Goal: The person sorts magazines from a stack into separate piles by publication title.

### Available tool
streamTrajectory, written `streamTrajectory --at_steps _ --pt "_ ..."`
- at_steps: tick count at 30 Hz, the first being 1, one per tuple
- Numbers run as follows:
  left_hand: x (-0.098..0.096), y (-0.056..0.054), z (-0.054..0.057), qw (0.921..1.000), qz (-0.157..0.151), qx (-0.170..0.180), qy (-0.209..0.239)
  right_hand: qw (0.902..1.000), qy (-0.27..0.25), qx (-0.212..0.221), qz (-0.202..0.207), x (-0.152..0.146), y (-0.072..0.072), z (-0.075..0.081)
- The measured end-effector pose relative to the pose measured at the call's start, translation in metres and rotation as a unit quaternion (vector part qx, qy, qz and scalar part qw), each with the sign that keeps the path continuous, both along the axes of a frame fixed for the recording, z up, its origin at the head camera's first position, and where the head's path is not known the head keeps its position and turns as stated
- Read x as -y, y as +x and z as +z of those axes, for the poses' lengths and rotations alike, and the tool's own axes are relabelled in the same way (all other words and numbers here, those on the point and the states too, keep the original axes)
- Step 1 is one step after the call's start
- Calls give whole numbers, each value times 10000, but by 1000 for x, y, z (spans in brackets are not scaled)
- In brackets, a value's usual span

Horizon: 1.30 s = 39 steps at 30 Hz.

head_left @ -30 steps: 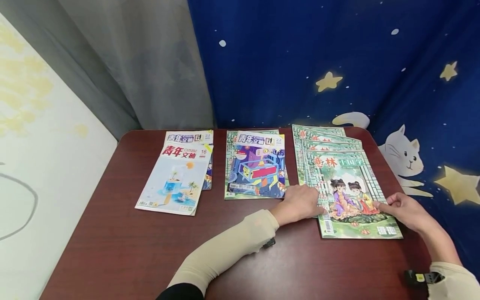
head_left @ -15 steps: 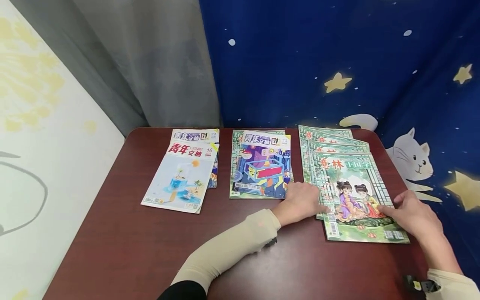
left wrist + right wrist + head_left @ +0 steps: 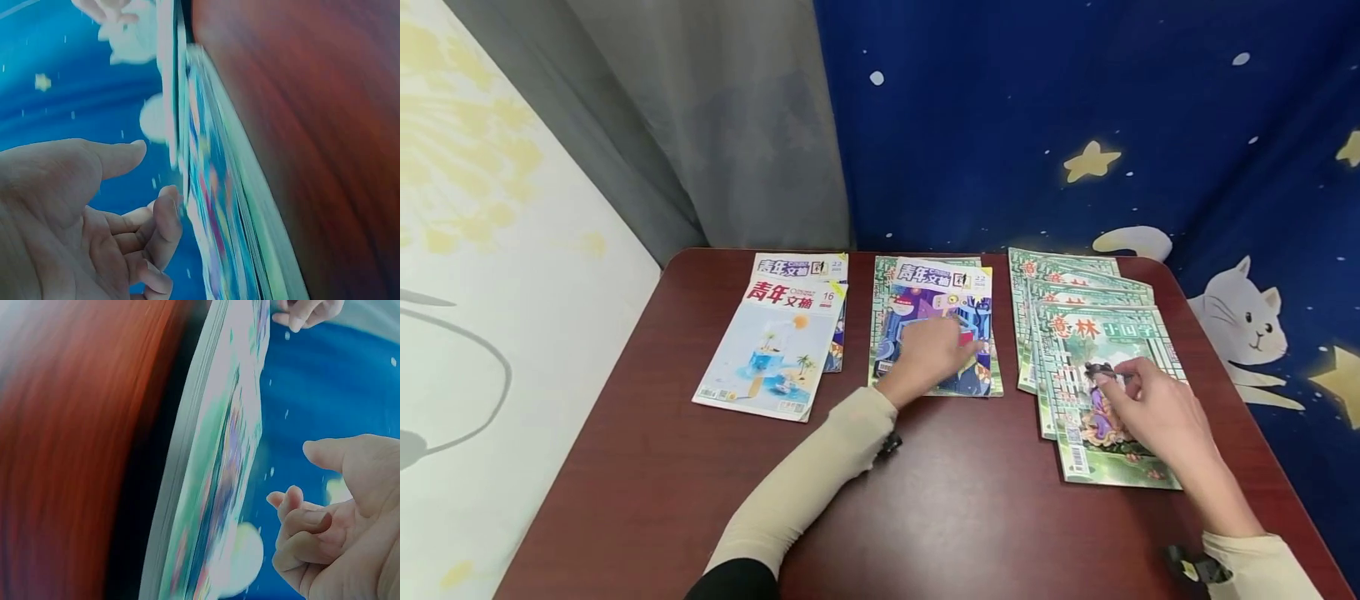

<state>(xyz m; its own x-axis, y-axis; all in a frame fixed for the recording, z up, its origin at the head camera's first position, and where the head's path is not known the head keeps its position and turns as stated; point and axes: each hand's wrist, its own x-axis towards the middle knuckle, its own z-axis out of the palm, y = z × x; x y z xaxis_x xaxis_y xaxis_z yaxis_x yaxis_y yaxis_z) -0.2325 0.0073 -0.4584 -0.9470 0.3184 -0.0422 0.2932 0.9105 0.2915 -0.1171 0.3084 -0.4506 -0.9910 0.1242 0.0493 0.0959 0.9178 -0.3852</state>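
In the head view my left hand [image 3: 931, 353] hovers over a purple magazine [image 3: 917, 297] that lies on a green one [image 3: 880, 292] in the middle stack. The left wrist view shows its fingers loosely curled, nothing between them and the thumb. My right hand [image 3: 1159, 410] is over the top green magazine [image 3: 1078, 450] of the right-hand fan, hiding part of the cover's drawn figures. Its fingers [image 3: 303, 553] bend loosely in the right wrist view, apart from the covers and holding nothing.
At the left, a white magazine [image 3: 775, 350] overlaps a purple-titled one [image 3: 801, 267]. Several green magazines [image 3: 1026, 317] fan out at the right of the brown table [image 3: 925, 517]. A blue star-patterned curtain [image 3: 955, 125] hangs behind the table, and a white wall [image 3: 497, 250] stands left.
My left hand has left the edge of the green fan and moved left over the purple magazine. My right hand has moved from the fan's right edge inward over the cover.
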Motion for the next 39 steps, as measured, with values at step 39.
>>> streamTrajectory --at_steps 39 --pt "104 -26 -20 9867 1526 524 -190 9829 -266 1718 602 142 -111 -6"
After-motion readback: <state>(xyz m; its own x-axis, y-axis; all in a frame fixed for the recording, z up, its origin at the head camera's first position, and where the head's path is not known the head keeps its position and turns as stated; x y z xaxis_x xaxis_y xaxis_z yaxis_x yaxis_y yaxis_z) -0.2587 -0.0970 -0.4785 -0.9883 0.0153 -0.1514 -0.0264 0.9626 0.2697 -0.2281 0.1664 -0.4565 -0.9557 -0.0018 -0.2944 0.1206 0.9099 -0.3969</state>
